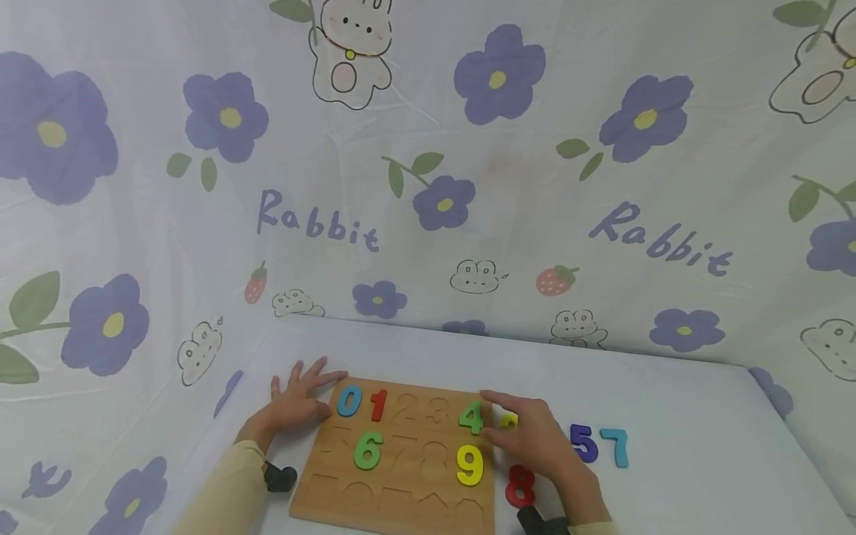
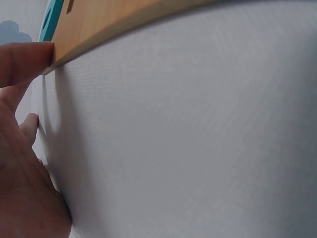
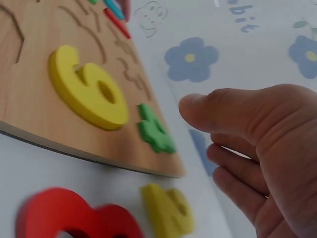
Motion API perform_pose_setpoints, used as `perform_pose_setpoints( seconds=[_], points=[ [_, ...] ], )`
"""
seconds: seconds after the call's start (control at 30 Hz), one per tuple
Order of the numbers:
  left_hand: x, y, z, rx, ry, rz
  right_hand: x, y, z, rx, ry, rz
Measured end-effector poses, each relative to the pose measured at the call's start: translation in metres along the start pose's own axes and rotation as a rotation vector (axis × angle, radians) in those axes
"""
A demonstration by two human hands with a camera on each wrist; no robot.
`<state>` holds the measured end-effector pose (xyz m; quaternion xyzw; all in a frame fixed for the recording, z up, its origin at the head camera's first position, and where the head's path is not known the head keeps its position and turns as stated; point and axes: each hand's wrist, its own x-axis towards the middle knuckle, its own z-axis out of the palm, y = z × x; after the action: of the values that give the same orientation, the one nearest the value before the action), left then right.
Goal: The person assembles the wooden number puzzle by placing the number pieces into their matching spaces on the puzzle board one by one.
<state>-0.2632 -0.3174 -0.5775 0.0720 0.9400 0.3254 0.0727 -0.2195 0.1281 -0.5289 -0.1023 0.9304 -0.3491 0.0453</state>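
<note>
Over in the bottom centre of the frame lies a wooden board (image 1: pixel 428 432) bearing a blue 0 (image 1: pixel 342 401), red 1 (image 1: pixel 378 405), green 4 (image 1: pixel 476 423), green 6 (image 1: pixel 362 453) and yellow 9 (image 1: pixel 476 469), with a purple 5 (image 1: pixel 585 447) and light blue 7 (image 1: pixel 620 447) farther right. The left hand (image 1: pixel 294 405) touches its upper-left corner, fingers spread wide; the right hand (image 1: pixel 535 438), thumb and forefinger apart, sits beside the 4. Across mid-frame the flowered cloth (image 1: pixel 521 223) twice reads "Rabbit"
</note>
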Motion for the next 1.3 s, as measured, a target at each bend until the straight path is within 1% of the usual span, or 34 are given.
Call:
perform_pose_setpoints(
  seconds=[0.17, 0.27, 0.37, 0.5, 0.57, 0.77, 0.9, 1.03, 1.3],
  points=[
    [-0.001, 0.002, -0.002, -0.003, -0.009, -0.016, -0.012, 0.0, -0.017, -0.015, 0.013, -0.025],
    [-0.002, 0.004, -0.003, -0.011, -0.007, -0.008, -0.021, 0.0, -0.027, -0.024, 0.018, -0.039],
    [-0.002, 0.003, -0.003, -0.025, -0.001, 0.008, -0.03, 0.002, -0.036, -0.028, 0.017, -0.034],
    [0.001, 0.0, 0.0, -0.023, -0.003, 0.002, -0.041, 0.009, -0.045, -0.013, 0.01, -0.021],
    [0.003, -0.003, 0.002, -0.01, 0.007, -0.004, -0.046, 0.015, -0.047, -0.002, 0.003, -0.013],
    [0.005, -0.003, 0.002, -0.002, -0.007, -0.034, -0.058, 0.032, -0.051, 0.002, -0.015, -0.002],
    [0.005, -0.004, 0.004, 0.007, -0.016, -0.052, -0.066, 0.041, -0.053, 0.032, -0.034, 0.034],
    [0.004, -0.003, 0.005, 0.001, -0.01, -0.049, -0.073, 0.048, -0.054, 0.06, -0.068, 0.072],
    [0.005, -0.003, 0.004, -0.006, -0.007, -0.044, -0.08, 0.058, -0.054, 0.063, -0.117, 0.142]
  ],
)
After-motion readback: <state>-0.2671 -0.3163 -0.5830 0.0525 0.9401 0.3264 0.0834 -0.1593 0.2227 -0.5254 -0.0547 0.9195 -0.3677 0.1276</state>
